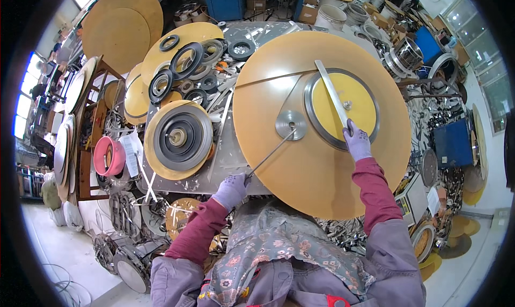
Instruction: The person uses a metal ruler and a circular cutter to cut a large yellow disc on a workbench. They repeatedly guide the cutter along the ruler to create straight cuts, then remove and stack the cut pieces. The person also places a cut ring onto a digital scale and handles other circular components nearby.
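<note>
A large tan round disc (268, 55) lies on the worktable in front of me. On it sits a metal ring with a yellow disc (330, 103) inside and a small knob near its middle. My right hand (358, 139), in a pale purple glove, is closed on the near end of a flat metal bar (331, 92) that crosses the yellow disc. My left hand (233, 190), gloved alike, grips a thin metal rod (270, 154). The rod's far end reaches the centre of a small round metal plate (286, 123) beside the ring.
Left of the disc stands a stack of dark stepped rings (179, 108) on a yellow disc. Black rings (187, 60) and metal strips crowd the grey worktable (228, 154) beyond. A pink bucket (109, 156) is at the left; a blue box (452, 143) stands right, among scrap.
</note>
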`<state>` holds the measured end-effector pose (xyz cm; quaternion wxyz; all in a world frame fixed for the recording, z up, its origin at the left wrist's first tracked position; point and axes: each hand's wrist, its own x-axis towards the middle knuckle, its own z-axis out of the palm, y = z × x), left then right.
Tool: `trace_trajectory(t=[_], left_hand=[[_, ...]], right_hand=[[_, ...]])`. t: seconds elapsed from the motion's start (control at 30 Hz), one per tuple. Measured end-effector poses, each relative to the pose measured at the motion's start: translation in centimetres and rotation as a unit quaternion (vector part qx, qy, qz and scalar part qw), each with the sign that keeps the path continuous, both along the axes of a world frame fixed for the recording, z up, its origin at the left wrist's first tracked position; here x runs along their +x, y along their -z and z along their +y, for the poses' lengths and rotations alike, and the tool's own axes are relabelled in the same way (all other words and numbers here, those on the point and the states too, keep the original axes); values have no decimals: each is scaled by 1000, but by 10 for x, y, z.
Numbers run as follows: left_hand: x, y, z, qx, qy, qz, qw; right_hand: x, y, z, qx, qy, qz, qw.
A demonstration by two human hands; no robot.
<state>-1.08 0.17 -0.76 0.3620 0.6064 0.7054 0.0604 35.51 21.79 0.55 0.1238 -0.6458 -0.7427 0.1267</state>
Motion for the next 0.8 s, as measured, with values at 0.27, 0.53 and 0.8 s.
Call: trace_trajectory(t=[0.27,0.53,0.8], left_hand=[[11,1,-2,-15,48,1,999],[13,2,0,-20,23,-9,999],[13,3,-1,2,28,-25,999]], right_hand=[[-1,-5,-3,-31,8,-24,999],[3,8,-1,-20,-6,-38,999],[2,5,-5,-17,-21,-34,999]])
